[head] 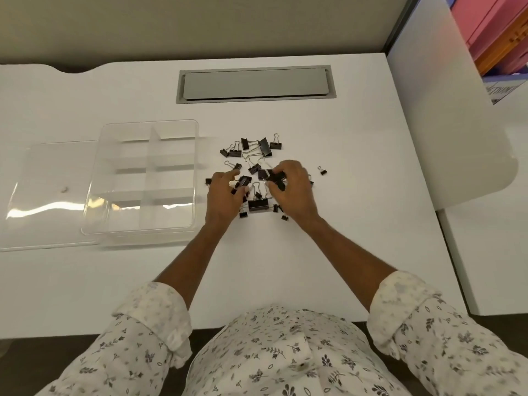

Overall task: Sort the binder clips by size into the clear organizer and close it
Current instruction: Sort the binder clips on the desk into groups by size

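Observation:
Several black binder clips of different sizes [258, 152] lie scattered on the white desk. My left hand [224, 195] rests in the pile with its fingers curled around a clip [243, 181]. My right hand [294, 190] pinches a black clip [276, 176] between thumb and fingers. The clear organizer [143, 178] stands open to the left, its divided compartments showing nothing inside. Its clear lid [43, 195] lies flat beside it, further left.
A grey cable hatch [255, 83] is set into the desk behind the clips. One small clip [323, 170] lies apart at the right. A white panel [445, 110] and coloured folders [491, 32] stand at the right edge.

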`<state>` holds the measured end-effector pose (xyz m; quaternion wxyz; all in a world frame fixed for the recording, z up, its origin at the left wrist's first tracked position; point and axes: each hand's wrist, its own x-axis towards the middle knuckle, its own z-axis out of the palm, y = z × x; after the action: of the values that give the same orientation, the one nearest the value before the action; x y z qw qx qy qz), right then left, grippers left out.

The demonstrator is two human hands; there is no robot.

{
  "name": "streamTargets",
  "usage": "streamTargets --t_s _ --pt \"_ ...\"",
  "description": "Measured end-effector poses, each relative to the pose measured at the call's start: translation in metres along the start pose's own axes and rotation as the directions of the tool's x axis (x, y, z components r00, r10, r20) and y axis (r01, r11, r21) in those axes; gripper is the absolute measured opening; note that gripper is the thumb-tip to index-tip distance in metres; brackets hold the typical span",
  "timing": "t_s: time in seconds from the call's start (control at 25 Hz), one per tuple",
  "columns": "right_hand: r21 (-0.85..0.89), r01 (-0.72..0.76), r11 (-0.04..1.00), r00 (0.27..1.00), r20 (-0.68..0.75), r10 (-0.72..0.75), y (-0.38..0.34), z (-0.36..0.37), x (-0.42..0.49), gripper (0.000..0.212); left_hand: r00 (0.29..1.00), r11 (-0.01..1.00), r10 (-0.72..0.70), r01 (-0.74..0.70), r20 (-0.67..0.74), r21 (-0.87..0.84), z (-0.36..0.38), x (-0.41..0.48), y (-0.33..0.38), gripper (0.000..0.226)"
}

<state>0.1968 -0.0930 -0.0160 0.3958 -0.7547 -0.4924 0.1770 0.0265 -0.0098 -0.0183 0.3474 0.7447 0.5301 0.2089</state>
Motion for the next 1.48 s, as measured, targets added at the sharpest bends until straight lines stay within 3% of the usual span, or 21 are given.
streamTargets --t_s 0.16,0.24,0.44,0.68,0.76,0.88,1.12,1.32,1.48 --pt "-0.012 -0.148 0.989 0.96 -0.242 0.14 0.035 -0.04 0.013 0.038 0.995 0.994 0.043 -0.052 -0.09 -0.095 -0.002 -0.001 0.008 0.032" --pt "-0.058 -0.226 0.972 0.945 -0.256 0.205 0.061 -0.051 0.017 0.04 0.987 0.989 0.064 -0.083 -0.15 -0.126 -0.001 0.001 0.011 0.03" --pt "-0.122 -0.222 0.967 0.973 -0.096 0.212 0.084 -0.036 0.007 0.041 0.948 0.964 0.066 -0.141 -0.311 -0.224 0.0 0.002 0.03 0.031" --pt "-0.023 -0.141 0.99 0.985 0.099 0.142 0.042 -0.005 -0.006 0.046 0.934 0.904 -0.114 -0.044 -0.339 -0.426 0.002 0.004 0.036 0.029" --pt "0.018 -0.136 0.991 0.983 0.125 0.132 0.035 -0.008 -0.01 0.047 0.938 0.886 -0.159 -0.003 -0.309 -0.465 0.004 0.003 0.035 0.029" --pt "0.078 -0.127 0.989 0.991 -0.03 0.13 0.035 -0.032 -0.022 0.038 0.957 0.881 -0.174 0.046 -0.232 -0.47 0.012 -0.002 0.039 0.029" --pt "0.07 -0.18 0.981 0.958 -0.215 0.191 0.089 -0.111 -0.079 0.03 0.986 0.844 -0.115 0.161 0.121 -0.511 0.06 -0.036 0.071 0.029" --pt "-0.007 -0.175 0.985 0.961 -0.22 0.169 0.109 -0.147 -0.135 0.034 0.938 0.854 -0.065 0.228 0.339 -0.467 0.112 -0.072 0.101 0.039" --pt "-0.138 -0.142 0.98 0.979 -0.166 0.119 0.114 -0.146 -0.155 0.037 0.936 0.915 -0.025 0.162 0.35 -0.369 0.138 -0.085 0.099 0.051"
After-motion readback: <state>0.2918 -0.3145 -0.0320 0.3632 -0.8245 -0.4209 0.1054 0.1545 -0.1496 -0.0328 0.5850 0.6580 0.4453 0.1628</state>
